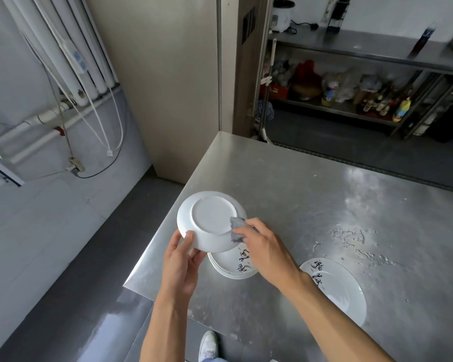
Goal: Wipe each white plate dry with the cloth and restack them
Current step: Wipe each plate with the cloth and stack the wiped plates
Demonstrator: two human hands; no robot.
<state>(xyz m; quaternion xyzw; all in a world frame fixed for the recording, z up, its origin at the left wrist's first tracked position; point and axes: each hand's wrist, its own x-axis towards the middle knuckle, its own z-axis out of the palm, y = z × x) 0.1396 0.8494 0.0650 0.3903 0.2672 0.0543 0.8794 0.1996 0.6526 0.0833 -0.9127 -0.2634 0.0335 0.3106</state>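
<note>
My left hand point(181, 259) grips the near rim of a white plate point(210, 218), held tilted with its underside facing me above the table's left corner. My right hand point(262, 244) holds a small grey cloth point(236, 229) pressed against the plate's right underside. Directly beneath lies a stack of white plates point(233, 265) with black writing, partly hidden by the held plate and my right hand. Another single white plate point(343, 291) with black writing lies face up to the right, partly covered by my right forearm.
The steel table point(311, 194) has water drops point(351, 239) right of the plates. Its left corner and near edge are close to the stack. A metal cabinet point(168, 87) stands behind, and shelving with bottles point(351, 95) across the aisle. My white shoe point(207, 344) shows below.
</note>
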